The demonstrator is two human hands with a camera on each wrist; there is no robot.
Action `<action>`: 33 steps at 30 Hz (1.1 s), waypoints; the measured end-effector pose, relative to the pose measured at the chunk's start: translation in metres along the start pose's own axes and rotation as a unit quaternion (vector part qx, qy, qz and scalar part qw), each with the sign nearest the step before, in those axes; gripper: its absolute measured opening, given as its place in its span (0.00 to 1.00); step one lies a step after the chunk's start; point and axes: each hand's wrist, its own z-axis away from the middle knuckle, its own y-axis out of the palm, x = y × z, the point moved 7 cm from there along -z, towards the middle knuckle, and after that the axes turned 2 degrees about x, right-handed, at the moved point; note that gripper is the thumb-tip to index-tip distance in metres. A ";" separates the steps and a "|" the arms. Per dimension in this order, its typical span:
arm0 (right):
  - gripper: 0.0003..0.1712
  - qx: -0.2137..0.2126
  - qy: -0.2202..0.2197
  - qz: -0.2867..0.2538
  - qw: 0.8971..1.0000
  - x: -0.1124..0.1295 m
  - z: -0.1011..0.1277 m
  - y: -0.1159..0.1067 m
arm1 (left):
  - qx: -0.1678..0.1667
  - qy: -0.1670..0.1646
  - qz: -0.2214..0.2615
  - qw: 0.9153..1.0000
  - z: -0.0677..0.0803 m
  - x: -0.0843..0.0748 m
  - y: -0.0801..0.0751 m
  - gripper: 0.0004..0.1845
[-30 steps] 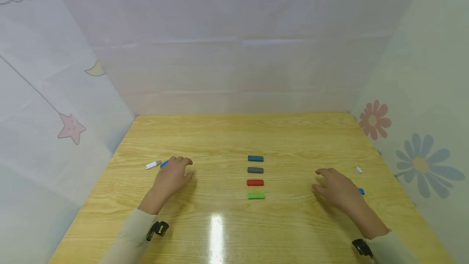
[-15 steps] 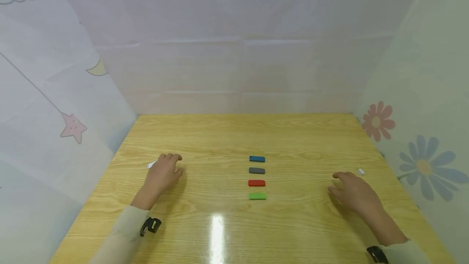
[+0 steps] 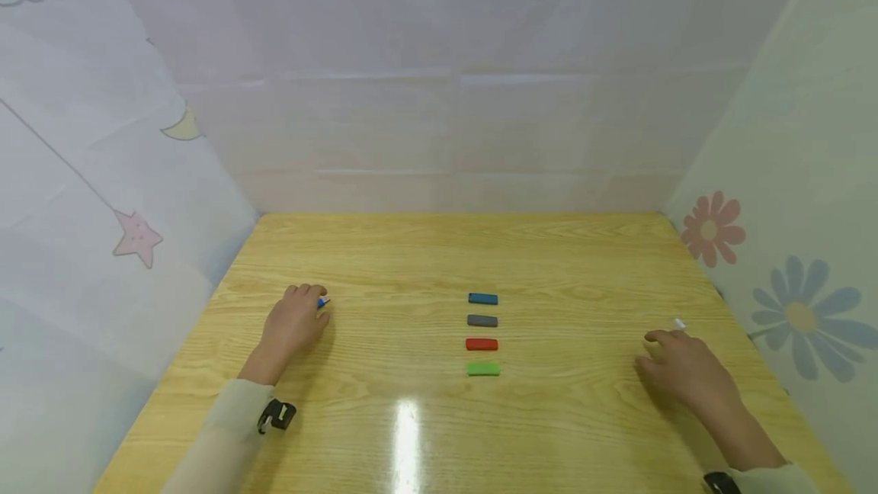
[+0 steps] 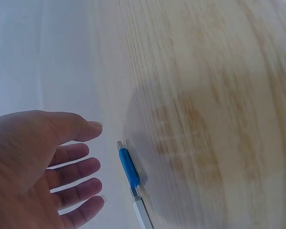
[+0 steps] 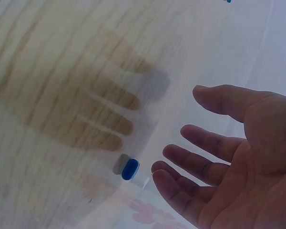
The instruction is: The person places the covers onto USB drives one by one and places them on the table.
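Note:
In the head view my left hand (image 3: 295, 322) hovers over the table's left side, fingers loosely bent and holding nothing. A blue USB stick (image 4: 128, 167) with a bare metal plug lies below it; a white USB stick (image 4: 142, 212), also uncapped, lies end to end with it. The left hand mostly hides both in the head view. My right hand (image 3: 693, 372) hovers at the right with relaxed fingers and an open palm. Just beyond its fingertips is a small white cap (image 3: 679, 324). The right wrist view shows a small blue oval-ended piece (image 5: 130, 169) near the fingers.
Mid-table, a column of flat sticks, apparently capped USB sticks, runs from far to near: blue (image 3: 483, 299), grey (image 3: 482, 321), red (image 3: 482, 344) and green (image 3: 483, 369). Printed sheets (image 3: 782, 174) enclose the wooden table (image 3: 384, 250) at the back and sides.
Both hands have moved outward, the left further left over the USB sticks and the right further right and slightly nearer. The blue stick's plug end now shows past the left hand.

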 end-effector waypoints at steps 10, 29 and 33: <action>0.30 0.013 0.015 -0.003 1.000 -0.007 0.002 0.002 | -0.001 -0.003 -0.004 1.000 0.000 0.005 0.001 0.22; 0.29 0.017 0.015 -0.002 1.000 -0.017 0.000 0.006 | 0.026 -0.022 0.028 0.999 -0.006 0.020 0.011 0.18; 0.27 0.016 0.014 0.006 1.000 -0.020 0.000 0.006 | 0.020 -0.013 0.015 1.000 -0.007 0.018 0.010 0.17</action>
